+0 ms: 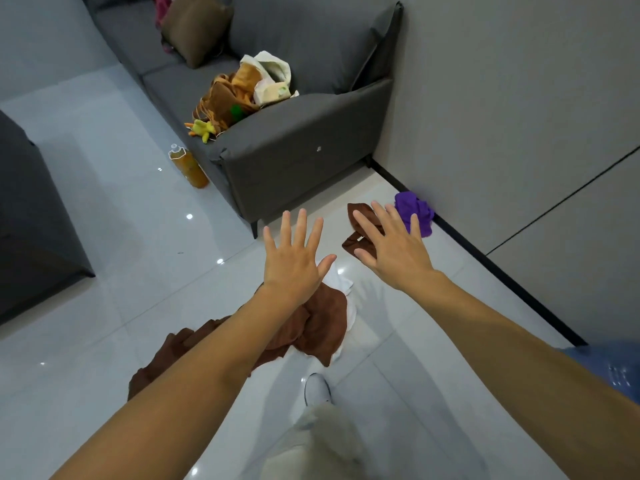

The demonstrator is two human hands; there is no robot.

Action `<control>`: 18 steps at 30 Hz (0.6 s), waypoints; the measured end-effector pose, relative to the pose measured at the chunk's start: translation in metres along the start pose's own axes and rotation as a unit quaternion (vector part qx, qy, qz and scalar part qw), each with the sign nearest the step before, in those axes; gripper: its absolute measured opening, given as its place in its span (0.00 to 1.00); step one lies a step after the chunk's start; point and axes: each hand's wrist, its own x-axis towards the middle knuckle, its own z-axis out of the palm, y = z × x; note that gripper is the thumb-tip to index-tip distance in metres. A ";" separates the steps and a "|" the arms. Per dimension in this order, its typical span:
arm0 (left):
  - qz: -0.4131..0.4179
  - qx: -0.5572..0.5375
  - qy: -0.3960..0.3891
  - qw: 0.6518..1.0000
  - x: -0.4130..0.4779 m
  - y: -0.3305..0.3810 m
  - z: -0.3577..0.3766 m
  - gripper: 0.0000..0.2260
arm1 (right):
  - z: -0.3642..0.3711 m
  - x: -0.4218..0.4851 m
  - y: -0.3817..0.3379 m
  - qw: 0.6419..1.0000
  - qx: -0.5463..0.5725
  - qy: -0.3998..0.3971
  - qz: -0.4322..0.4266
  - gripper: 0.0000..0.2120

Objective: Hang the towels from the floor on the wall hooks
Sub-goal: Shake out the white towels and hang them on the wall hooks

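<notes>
At the far left edge a dark grey furniture block (31, 237) stands on the glossy pale tiled floor (121, 209). Further in, an orange bottle (188, 168) stands on the tiles just beside the front of a grey sofa (294, 147), and on the sofa seat lies a heap of tan and cream cloths (249, 88) with a small yellow toy (202, 129) at its edge and a brown cushion (197, 27) behind. Low in the middle, a large brown towel (311, 327) lies crumpled on the floor, with a white towel (348, 289) showing from under its far side. The left hand (294, 261) hangs above this pile, palm down, fingers spread wide and holding nothing. Below it a white shoe (317, 389) stands on the tiles, near the edge of the brown towel. To the right, the right hand (391, 244) is likewise flat and splayed, empty, and partly covers a smaller dark brown towel (360, 220) lying on the floor. Just beyond its fingertips a purple towel (415, 209) lies bunched against the black skirting at the foot of the grey wall (519, 116). A pale blue object (613, 368) shows at the lower right edge, too cut off to identify.
</notes>
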 end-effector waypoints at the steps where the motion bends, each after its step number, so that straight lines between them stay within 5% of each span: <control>1: -0.004 0.000 -0.003 1.000 0.015 0.001 0.005 0.35 | 0.005 0.016 0.006 1.000 0.002 0.000 -0.006 0.35; 10: -0.040 -0.010 -0.042 0.998 0.115 0.019 0.055 0.35 | 0.073 0.122 0.065 0.995 0.038 0.009 -0.093 0.33; 18: -0.074 0.010 -0.072 0.995 0.184 0.085 0.194 0.34 | 0.236 0.189 0.124 0.987 0.077 -0.020 -0.142 0.33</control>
